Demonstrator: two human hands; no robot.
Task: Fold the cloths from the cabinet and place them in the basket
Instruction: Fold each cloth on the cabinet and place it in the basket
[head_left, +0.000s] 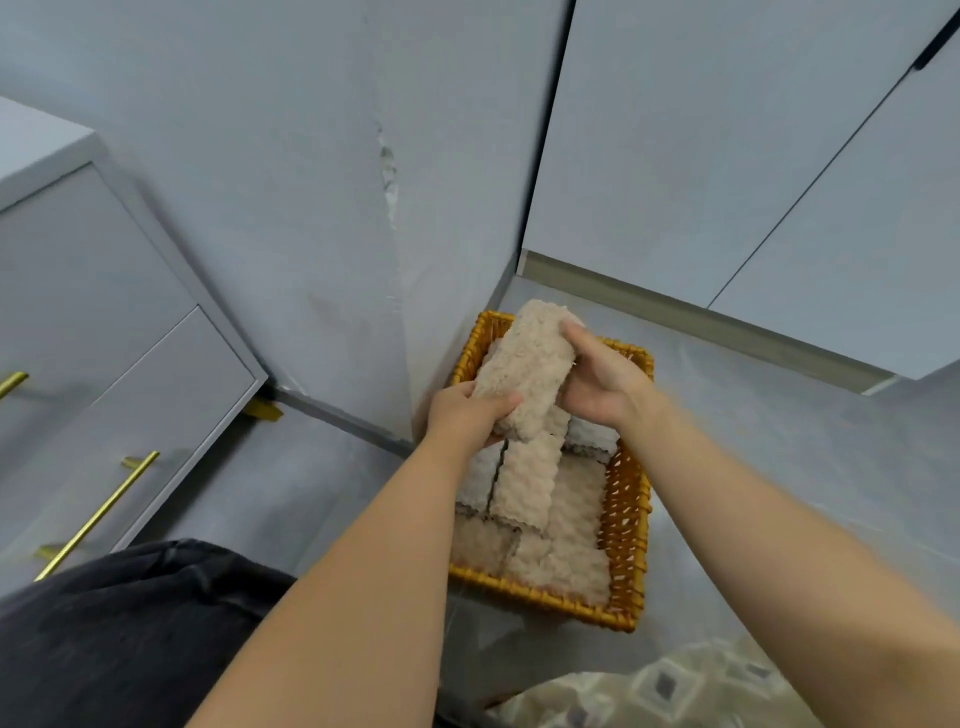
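Note:
A folded beige fluffy cloth (524, 364) is held just above the far end of an orange wicker basket (626, 514) on the floor. My left hand (465, 415) grips the cloth's near end from the left. My right hand (605, 382) grips its right side, thumb on top. Inside the basket lie several folded cloths (524, 486), beige and grey-white, laid side by side and stacked. The far part of the basket is hidden behind the held cloth.
A grey drawer unit with gold handles (98, 512) stands at the left. Grey cabinet doors (727, 156) rise behind the basket at the right. A wall corner (400, 312) meets the basket's left side. Patterned fabric (675, 691) lies at the bottom right; my dark-clothed knee (130, 639) is bottom left.

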